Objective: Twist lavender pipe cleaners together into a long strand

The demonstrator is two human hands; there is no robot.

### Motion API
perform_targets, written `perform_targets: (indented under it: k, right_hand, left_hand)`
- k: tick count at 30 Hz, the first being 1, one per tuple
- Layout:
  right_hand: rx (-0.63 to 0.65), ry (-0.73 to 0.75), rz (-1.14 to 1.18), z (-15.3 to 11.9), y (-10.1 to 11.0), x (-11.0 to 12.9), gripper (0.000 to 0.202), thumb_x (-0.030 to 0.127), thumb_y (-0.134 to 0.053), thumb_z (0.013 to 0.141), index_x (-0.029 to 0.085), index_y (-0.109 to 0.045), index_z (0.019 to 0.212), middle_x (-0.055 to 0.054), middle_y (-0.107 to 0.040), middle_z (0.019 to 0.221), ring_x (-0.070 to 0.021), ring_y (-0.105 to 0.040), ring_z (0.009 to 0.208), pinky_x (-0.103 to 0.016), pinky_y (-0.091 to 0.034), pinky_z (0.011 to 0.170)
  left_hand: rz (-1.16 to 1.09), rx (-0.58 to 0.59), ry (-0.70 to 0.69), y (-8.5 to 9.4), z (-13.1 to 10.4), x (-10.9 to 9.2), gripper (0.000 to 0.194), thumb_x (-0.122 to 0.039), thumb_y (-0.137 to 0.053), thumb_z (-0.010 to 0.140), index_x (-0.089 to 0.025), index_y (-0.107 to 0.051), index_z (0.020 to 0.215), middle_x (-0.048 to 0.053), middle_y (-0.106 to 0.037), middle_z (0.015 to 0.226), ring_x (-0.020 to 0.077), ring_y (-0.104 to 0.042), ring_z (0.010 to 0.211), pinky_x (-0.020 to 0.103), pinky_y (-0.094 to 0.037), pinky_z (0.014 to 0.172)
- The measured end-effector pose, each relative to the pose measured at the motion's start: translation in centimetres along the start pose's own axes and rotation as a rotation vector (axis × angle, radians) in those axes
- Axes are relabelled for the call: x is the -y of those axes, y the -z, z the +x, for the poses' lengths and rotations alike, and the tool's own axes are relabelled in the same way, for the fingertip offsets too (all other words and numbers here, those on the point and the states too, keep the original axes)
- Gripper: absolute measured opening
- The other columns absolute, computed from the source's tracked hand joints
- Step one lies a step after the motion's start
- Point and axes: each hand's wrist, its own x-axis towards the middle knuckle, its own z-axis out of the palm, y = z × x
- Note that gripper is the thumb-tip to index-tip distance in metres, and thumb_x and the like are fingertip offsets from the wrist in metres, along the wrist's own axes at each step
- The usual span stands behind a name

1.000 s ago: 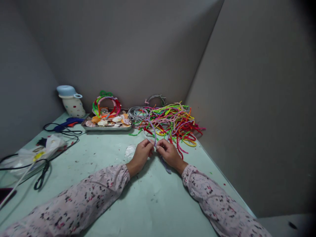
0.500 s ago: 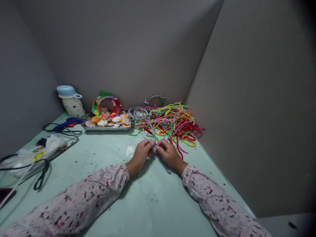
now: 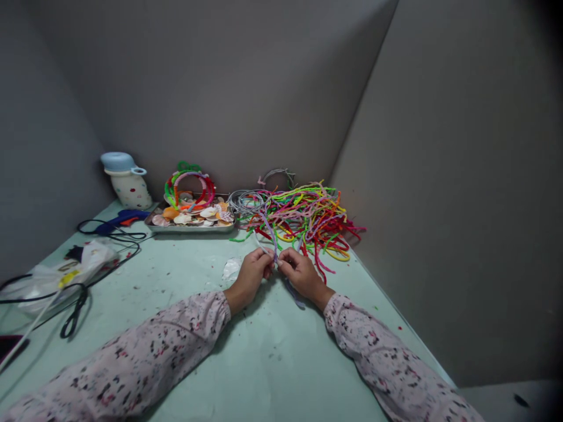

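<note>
Clock positions are taken from the meeting point of the hands; 12 o'clock points away from the wearer. The left hand point(image 3: 254, 272) and right hand point(image 3: 301, 274) are each pinched on the lilac stem point(image 3: 275, 241), which is located between the fingertips. Neither hand is clearly nearer to it. The stem's upper length runs toward 12 o'clock, bending slightly to 11. A pale strand point(image 3: 260, 241) leaves the left fingertips toward 11 o'clock. A purplish tail point(image 3: 295, 299) extends to 5 o'clock beside the right hand; whether it belongs to the same stem cannot be determined. Further out: loose pile of coloured stems point(image 3: 308, 211) at 1 o'clock; grey coil point(image 3: 248, 202) at 11; shell tray point(image 3: 193, 230) at 10. Relative to the frame one second earlier, hand positions are practically unchanged; no distinct change is readable at the pinch.
</note>
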Motion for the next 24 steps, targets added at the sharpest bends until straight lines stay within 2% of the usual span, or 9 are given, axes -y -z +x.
perform_targets:
  k: [6,13,24]
  right_hand:
    - [-0.003,0.002,0.001,0.05,-0.02,0.02,0.01,0.027,-0.052,0.085,0.019,-0.056,0.083,0.003,-0.056,0.069,-0.0128,-0.049,0.062,-0.024,-0.038,0.06]
    - [-0.009,-0.002,0.008,0.07,0.07,0.14,0.01,0.028,-0.051,0.086,0.019,-0.056,0.083,0.003,-0.055,0.069,-0.0125,-0.049,0.062,-0.024,-0.038,0.06]
    - [0.001,0.001,-0.005,-0.01,0.03,-0.01,0.009,0.027,-0.052,0.086,0.019,-0.056,0.083,0.003,-0.056,0.07,-0.0125,-0.05,0.063,-0.024,-0.038,0.06]
  left_hand:
    - [-0.005,0.003,0.012,-0.07,0.0,-0.17,0.013,-0.028,-0.055,0.076,-0.015,-0.054,0.073,-0.005,-0.045,0.053,0.0073,-0.038,0.045,0.021,-0.028,0.045]
    - [0.0,0.006,-0.006,0.07,0.04,0.29,0.018,-0.033,-0.055,0.079,-0.015,-0.057,0.078,-0.005,-0.046,0.056,0.0074,-0.039,0.047,0.021,-0.029,0.046]
    - [-0.006,0.005,0.009,0.12,0.14,0.33,0.016,-0.03,-0.055,0.077,-0.015,-0.055,0.072,-0.004,-0.047,0.054,0.0072,-0.039,0.046,0.021,-0.029,0.044]
